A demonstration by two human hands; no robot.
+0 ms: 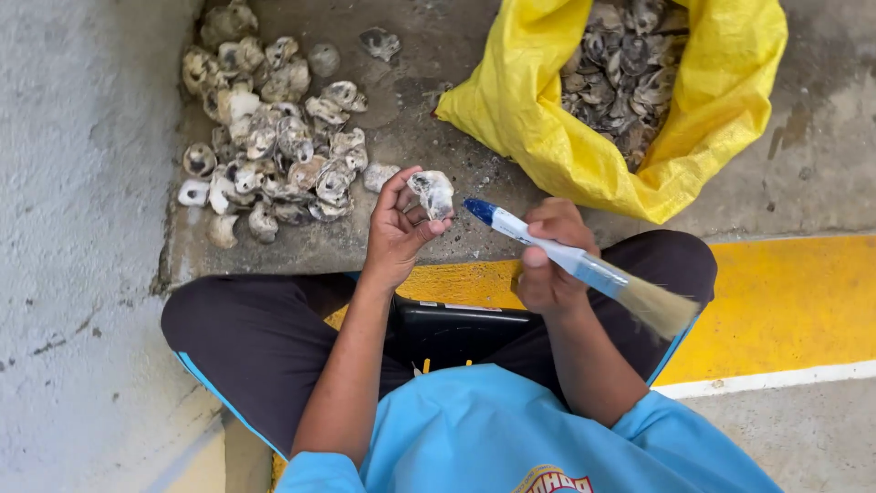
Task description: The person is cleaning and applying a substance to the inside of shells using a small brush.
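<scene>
A rough, grey-white oyster shell (pixel 432 193) sits pinched between the thumb and fingertips of my left hand (pixel 399 228), held up just above the damp concrete floor (pixel 429 119) in front of my knees. My right hand (pixel 547 265) is curled into a fist around the white plastic handle of a paintbrush (pixel 584 267); the handle's blue tip points toward the shell and stops just short of it, while the pale straw-coloured bristles stick out the other way, over my right leg.

To the left of the shell, a loose heap of similar grey-white oyster shells (pixel 269 137) lies spread on the floor, the nearest one close to my left fingers. Beyond my right hand, a crumpled yellow plastic sack (pixel 529 110) lies open, with more dark shells filling its mouth. A painted yellow band (pixel 785 301) runs across the floor under my legs, and a black plastic seat (pixel 456 333) shows between them.
</scene>
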